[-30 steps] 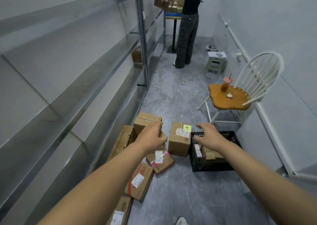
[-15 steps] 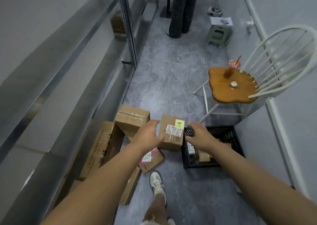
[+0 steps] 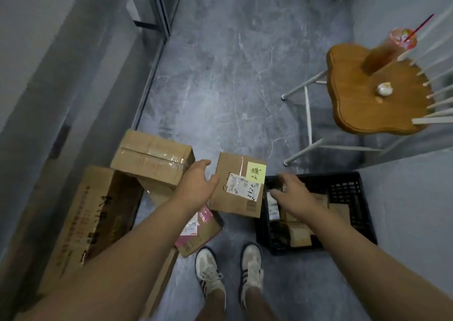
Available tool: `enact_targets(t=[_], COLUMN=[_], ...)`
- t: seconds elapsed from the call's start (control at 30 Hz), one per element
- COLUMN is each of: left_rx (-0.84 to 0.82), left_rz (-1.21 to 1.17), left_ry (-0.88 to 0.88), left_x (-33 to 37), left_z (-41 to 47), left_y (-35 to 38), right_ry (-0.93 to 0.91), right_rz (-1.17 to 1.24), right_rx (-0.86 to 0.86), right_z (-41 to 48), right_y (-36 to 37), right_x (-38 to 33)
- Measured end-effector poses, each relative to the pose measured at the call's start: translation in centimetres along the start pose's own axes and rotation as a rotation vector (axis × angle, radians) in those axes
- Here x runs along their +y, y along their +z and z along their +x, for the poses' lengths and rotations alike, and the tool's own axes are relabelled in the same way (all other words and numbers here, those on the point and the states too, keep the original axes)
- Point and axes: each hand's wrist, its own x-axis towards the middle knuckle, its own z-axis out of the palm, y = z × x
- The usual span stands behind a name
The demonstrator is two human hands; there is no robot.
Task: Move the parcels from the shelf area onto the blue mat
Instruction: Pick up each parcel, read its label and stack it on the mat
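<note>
Box (image 3: 236, 186) w/ white shipping label, handwritten "5238" or similar (not fully legible), plus a yellow-green sticky note (image 3: 256, 172) w/ handwriting, unreadable. It sits on the floor (image 3: 228, 80) between both hands, just left of the crate (image 3: 343, 191).

Left hand (image 3: 196, 186): fingers spread and loose, at the box's left edge, grasping nothing. Right hand (image 3: 291, 193): open, fingers curled slightly, over the crate's left rim; can't tell if it touches the box.

Crate is black plastic, holds several small brown parcels (image 3: 297, 232), one w/ white label.

Taped box (image 3: 152, 159) rests on another carton by the shelf base (image 3: 73, 80). Big flat carton (image 3: 81, 218) has dark printed characters, too blurred to read. Pink-labelled parcel (image 3: 198, 227) lies under the left forearm.

Chair (image 3: 367, 95) holds a cup (image 3: 389, 48) w/ red straw.
</note>
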Motion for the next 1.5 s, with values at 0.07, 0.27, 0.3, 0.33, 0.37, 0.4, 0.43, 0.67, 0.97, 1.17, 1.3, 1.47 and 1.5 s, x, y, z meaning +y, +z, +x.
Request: enact_targets(t=[0.07, 0.27, 0.3, 0.33, 0.37, 0.4, 0.43, 0.67, 0.97, 1.17, 1.3, 1.47, 1.5], left_rx=[-0.028, -0.07, -0.067, -0.059, -0.055, -0.06, -0.082, -0.107, 0.152, 0.193, 0.384, 0.603, 0.641], left_rz=[0.032, -0.074, -0.113, -0.163, -0.209, -0.243, -0.264, -0.553, -0.831, -0.86, -0.793, -0.886, -0.932], left_ry=[-0.039, -0.19, -0.22, -0.256, -0.287, -0.311, -0.331, -0.466, -0.36, -0.145, -0.046, -0.015, -0.008], left_x=[-3.1, -10.7, -11.5, -12.0, -12.3, -12.5, -12.7, -12.0, -0.2, 8.5, 11.4, 10.6, 9.9], left_z=[3.3, 10.2, 10.8, 11.3, 11.5, 11.8, 11.9, 10.2, 1.8, -7.9, -16.6, -26.2, -27.8], left_y=[2.5, 10.8, 12.1, 13.3, 14.4, 15.4, 16.2, 15.6, 4.6, -5.8, -11.0, -13.3, -13.3], right_ry=[0.047, 0.218, 0.254, 0.288, 0.315, 0.337, 0.358, 0.429, 0.139, -0.134, -0.28, -0.495, -0.536], right_rz=[0.015, 0.118, 0.141, 0.181, 0.238, 0.289, 0.327, 0.554, 0.46, 0.398, 0.371, 0.294, 0.267], right_rx=[0.001, 0.0, -0.004, -0.025, -0.065, -0.111, -0.15, -0.263, -0.117, -0.101, -0.146, -0.173, -0.184], right_z=[4.5, 13.4, 14.1, 14.8, 15.3, 15.7, 16.1, 15.8, 8.4, -3.6, -11.3, -18.9, -20.3], right_y=[3.0, 11.3, 12.2, 13.1, 13.9, 14.5, 15.0, 14.5, -2.2, -12.6, -16.4, -16.6, -16.2], right_x=[1.6, 8.3, 9.3, 10.0, 10.7, 11.2, 11.6, 10.7, -1.1, -10.1, -14.8, -19.8, -20.8])
